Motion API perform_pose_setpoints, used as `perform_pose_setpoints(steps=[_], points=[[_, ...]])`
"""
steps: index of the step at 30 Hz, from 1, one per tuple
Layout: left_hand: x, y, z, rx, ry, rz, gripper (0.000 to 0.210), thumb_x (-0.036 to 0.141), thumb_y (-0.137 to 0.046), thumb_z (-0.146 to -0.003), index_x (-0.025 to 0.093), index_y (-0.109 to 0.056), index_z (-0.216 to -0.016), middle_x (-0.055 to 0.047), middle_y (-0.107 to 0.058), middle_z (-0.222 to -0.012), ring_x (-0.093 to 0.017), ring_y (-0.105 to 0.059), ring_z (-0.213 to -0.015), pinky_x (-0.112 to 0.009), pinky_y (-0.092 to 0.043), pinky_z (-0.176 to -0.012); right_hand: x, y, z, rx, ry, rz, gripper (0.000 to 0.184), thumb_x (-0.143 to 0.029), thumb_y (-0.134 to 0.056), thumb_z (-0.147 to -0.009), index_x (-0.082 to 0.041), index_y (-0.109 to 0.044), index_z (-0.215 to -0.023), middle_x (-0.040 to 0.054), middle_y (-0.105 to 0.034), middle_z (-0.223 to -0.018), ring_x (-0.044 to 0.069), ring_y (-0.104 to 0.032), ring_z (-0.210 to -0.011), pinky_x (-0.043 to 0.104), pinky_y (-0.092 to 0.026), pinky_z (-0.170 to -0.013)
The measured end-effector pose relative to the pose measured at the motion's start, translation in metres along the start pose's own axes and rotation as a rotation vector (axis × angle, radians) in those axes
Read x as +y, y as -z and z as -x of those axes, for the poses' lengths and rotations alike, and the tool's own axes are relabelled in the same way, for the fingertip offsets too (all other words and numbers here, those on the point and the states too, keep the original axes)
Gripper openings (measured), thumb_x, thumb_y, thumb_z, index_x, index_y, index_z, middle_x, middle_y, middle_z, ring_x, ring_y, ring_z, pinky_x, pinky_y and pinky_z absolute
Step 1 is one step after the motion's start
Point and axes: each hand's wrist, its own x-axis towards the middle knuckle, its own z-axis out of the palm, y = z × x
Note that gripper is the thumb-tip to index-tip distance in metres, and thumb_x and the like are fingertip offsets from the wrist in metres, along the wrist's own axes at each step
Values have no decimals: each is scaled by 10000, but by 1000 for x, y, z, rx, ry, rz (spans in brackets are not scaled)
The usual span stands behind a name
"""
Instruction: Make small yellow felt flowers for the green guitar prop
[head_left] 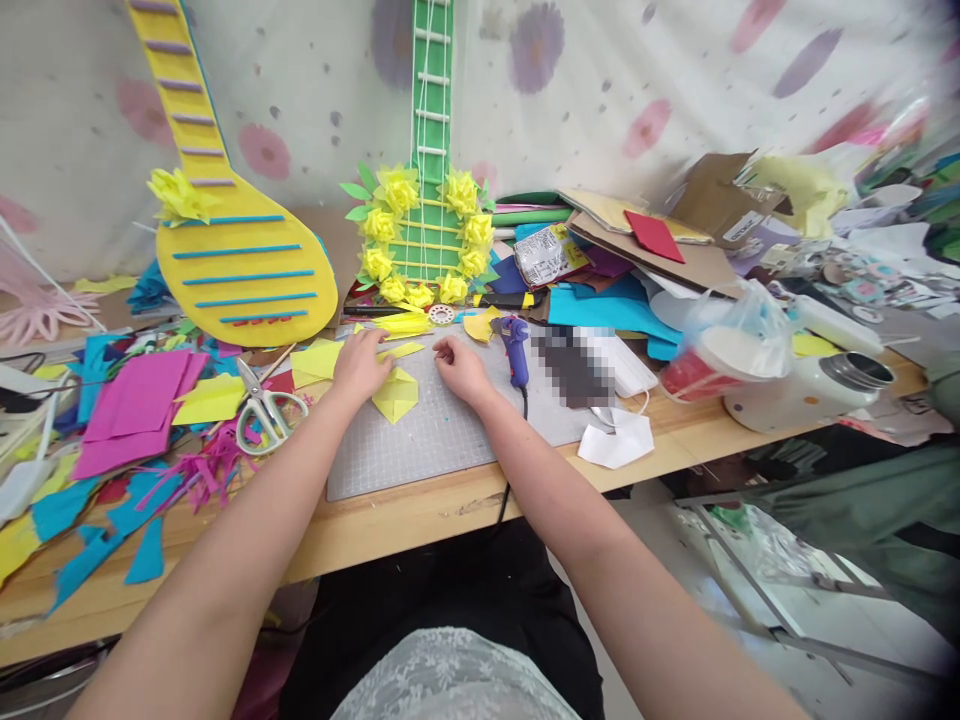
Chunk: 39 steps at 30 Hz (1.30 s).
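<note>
My left hand [364,366] rests at the left of a grey cutting mat [420,455], its fingers apart and touching yellow paper. A folded yellow paper piece [396,396] lies beside its thumb. Further yellow paper strips [403,325] lie just beyond the fingertips. My right hand [460,369] is on the mat, fingers curled inward; I see nothing in them. Right of it, a purple glue gun [515,350] stands with its cord running toward the table's front edge. Scissors [268,412] with pale handles lie left of the mat.
Behind the mat stand a green paper guitar [429,245] with yellow flowers and a yellow paper lute [247,265]. Coloured paper scraps [139,410] crowd the left. A white bottle [806,390] lies near a bagged cup [724,362] at right. Cardboard [656,245] is piled behind.
</note>
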Motion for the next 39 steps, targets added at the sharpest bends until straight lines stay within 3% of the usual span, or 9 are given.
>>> perform_pose_setpoints(steps=[3, 5, 10, 12, 18, 22, 26, 33, 39], points=[[2, -3, -14, -133, 54, -17, 407, 217, -553, -745, 179, -555, -1149, -86, -649, -1083, -264, -554, -1041, -375, -423, -887, -1, -1, 0, -7, -7, 11, 282, -102, -450, -716, -178, -580, -955, 21, -641, -878, 137, -571, -760, 292, -456, -753], [6, -6, -19, -147, 49, -48, 391, 173, -524, -755, 189, -556, -1144, -83, -653, -1061, -263, -560, -1028, -382, -418, -893, -1, 0, 1, -7, -5, 20, 278, -103, -453, -720, -180, -582, -953, 21, -640, -876, 137, -570, -760, 292, -456, -752], [12, -14, -17, 86, 0, -123, 428, 140, -457, -770, 170, -528, -1192, -137, -567, -1188, -297, -481, -1139, -414, -374, -956, -3, 1, 1, -1, 6, 36, 262, -109, -451, -734, -180, -581, -951, 20, -638, -875, 135, -571, -761, 286, -456, -748], [10, -14, -13, 119, -55, -78, 417, 117, -423, -771, 169, -543, -1166, -128, -563, -1188, -278, -479, -1143, -401, -376, -964, -3, 1, 1, -3, 9, 42, 259, -112, -450, -741, -180, -580, -954, 20, -637, -877, 133, -573, -766, 281, -456, -747], [2, -1, -6, -203, -342, 65, 275, 224, -445, -792, 214, -627, -998, -55, -636, -1063, -212, -528, -1068, -353, -404, -956, -3, 0, 2, -15, 25, 53, 249, -119, -456, -745, -184, -580, -951, 20, -637, -869, 134, -568, -756, 283, -458, -744], [7, 9, -9, -422, -309, 12, 308, 292, -564, -709, 221, -635, -1000, -55, -625, -1076, -208, -569, -1003, -313, -448, -864, -6, 2, 3, -10, 5, 51, 257, -120, -453, -743, -185, -580, -957, 19, -633, -863, 134, -566, -757, 285, -457, -751], [12, 16, -12, -550, -212, -41, 357, 301, -627, -639, 196, -621, -980, -55, -660, -962, -196, -613, -862, -278, -462, -739, -7, 2, 3, -1, -12, 48, 257, -122, -455, -740, -187, -583, -953, 18, -631, -858, 134, -563, -751, 287, -457, -746], [16, 19, -9, -669, -149, -49, 123, 247, -561, -632, 209, -630, -727, 5, -695, -781, -149, -608, -716, -222, -426, -602, -4, 0, 2, 1, 1, 31, 260, -129, -449, -736, -187, -587, -948, 16, -631, -863, 134, -562, -749, 294, -464, -751], [23, 20, -6, -602, -210, -103, 204, 205, -571, -632, 196, -637, -824, -35, -692, -928, -174, -614, -814, -242, -442, -676, -5, 0, 2, -4, 2, 24, 251, -120, -452, -738, -179, -585, -943, 16, -629, -849, 132, -556, -736, 282, -455, -738]])
